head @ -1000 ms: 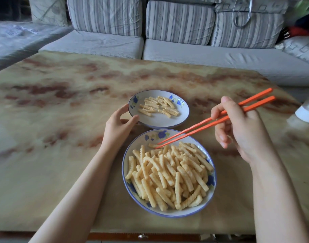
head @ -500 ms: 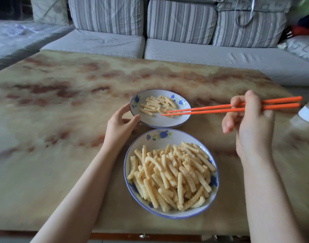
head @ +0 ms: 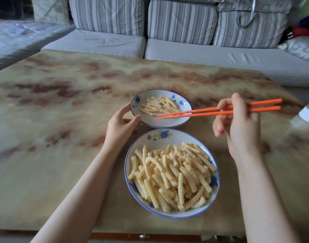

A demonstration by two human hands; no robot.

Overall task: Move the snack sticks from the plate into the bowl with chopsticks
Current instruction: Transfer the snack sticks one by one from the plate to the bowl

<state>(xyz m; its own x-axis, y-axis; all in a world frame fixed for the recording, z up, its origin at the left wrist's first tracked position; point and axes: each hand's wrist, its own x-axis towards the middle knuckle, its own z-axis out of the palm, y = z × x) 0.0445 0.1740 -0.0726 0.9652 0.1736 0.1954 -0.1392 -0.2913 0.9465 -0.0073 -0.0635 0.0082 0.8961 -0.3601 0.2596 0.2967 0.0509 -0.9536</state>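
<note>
A home living room — a grey fabric sofa [head: 202, 55] with striped back cushions [head: 181, 20] runs along the tabletop's [head: 62, 106] far edge, and another grey seat [head: 18, 37] stands off its far left corner. The low tabletop is marble-patterned, like a coffee table's. Near its front edge stands a large dish [head: 167, 135], white with blue flowers, heaped with snack sticks [head: 173, 174]; a matching small dish [head: 167, 122] stands just behind it.

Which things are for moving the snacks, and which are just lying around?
For the job: chopsticks, snack sticks, plate, bowl, right hand, left hand.
Just lying about: sofa, white object at the table's right edge.
</note>
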